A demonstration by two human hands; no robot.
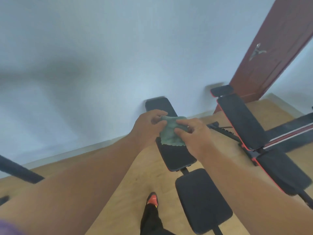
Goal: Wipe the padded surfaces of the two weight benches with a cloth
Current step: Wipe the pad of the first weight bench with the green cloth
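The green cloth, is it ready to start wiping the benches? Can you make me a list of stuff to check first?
1. Cloth held: ok. The left hand and right hand both pinch the green cloth.
2. Cloth on a pad: not ok. It hangs in the air above the black bench.
3. Cloth spread flat: not ok. It is bunched between the fingers.
4. Pads free of clutter: ok. Nothing lies on the black bench or the red-trimmed bench.
5. Foot clear of the bench: ok. The shoe stands on the wooden floor beside it.
6. Cloth damp: cannot tell.
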